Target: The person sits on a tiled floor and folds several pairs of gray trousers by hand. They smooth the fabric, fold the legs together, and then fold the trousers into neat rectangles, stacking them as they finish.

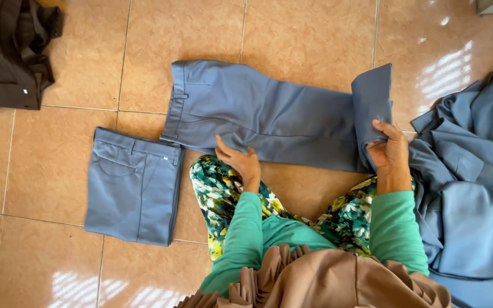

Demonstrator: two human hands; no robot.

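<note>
A pair of blue-grey trousers (258, 111) lies flat across the tan floor tiles, waistband to the left, leg ends turned up at the right. My left hand (239, 161) presses flat on the trousers' near edge around the middle. My right hand (390, 149) pinches the folded-over leg end (372, 97) and holds it lifted. Both arms wear green sleeves. My knees in floral fabric (223, 199) sit just below the trousers.
A folded pair of blue-grey trousers (132, 185) rests on the floor at the left. A heap of blue-grey garments (475, 188) lies at the right. Dark brown clothing (7, 51) is bunched at the top left.
</note>
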